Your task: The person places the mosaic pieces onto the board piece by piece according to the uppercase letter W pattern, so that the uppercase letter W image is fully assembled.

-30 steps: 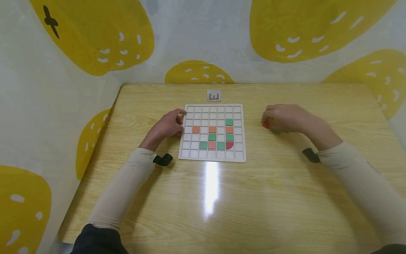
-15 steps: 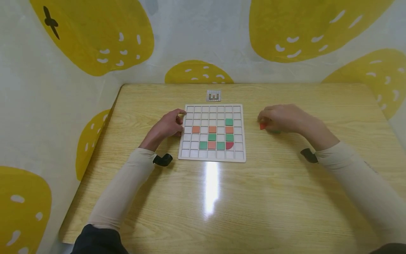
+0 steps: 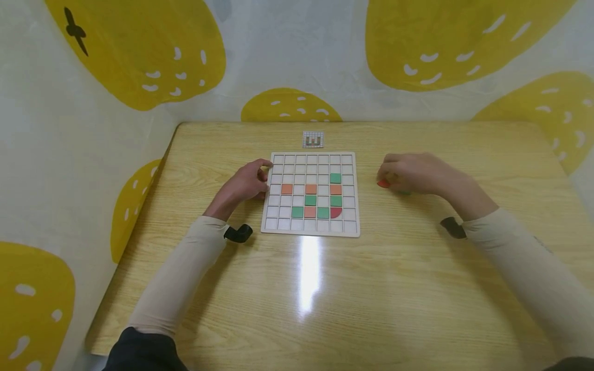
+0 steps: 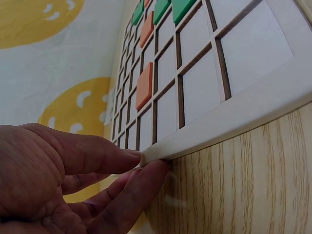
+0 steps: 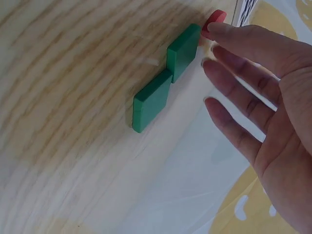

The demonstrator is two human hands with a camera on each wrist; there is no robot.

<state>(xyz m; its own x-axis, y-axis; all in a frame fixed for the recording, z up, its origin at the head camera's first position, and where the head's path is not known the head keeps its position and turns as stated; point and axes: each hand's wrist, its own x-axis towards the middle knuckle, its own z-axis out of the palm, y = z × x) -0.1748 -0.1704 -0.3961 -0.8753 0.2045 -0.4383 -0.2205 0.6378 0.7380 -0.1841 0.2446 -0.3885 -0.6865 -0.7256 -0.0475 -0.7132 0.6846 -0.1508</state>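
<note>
A white gridded board (image 3: 278,225) lies mid-table, with several green and orange square tiles and one red rounded tile (image 3: 335,212) set in its cells. At its left edge my left hand (image 3: 245,180) pinches the frame; the left wrist view shows the thumb on top and fingertips at the rim's underside. To the right of the board, my right hand (image 3: 413,171) holds a small red tile with a curved edge (image 3: 383,183) between thumb and finger. Two green square tiles (image 5: 183,53) lie corner to corner beneath that hand in the right wrist view, mostly hidden in the head view.
Beyond the board's far edge lies a small card (image 3: 313,139) printed with a grid pattern. The wooden table (image 3: 371,288) meets a fabric with yellow shapes (image 3: 291,103) at its back and left. A light glare shows in front of the board.
My right hand has shifted slightly left with the red tile, which has turned in the fingers. The left hand and the board's tiles stay as they were.
</note>
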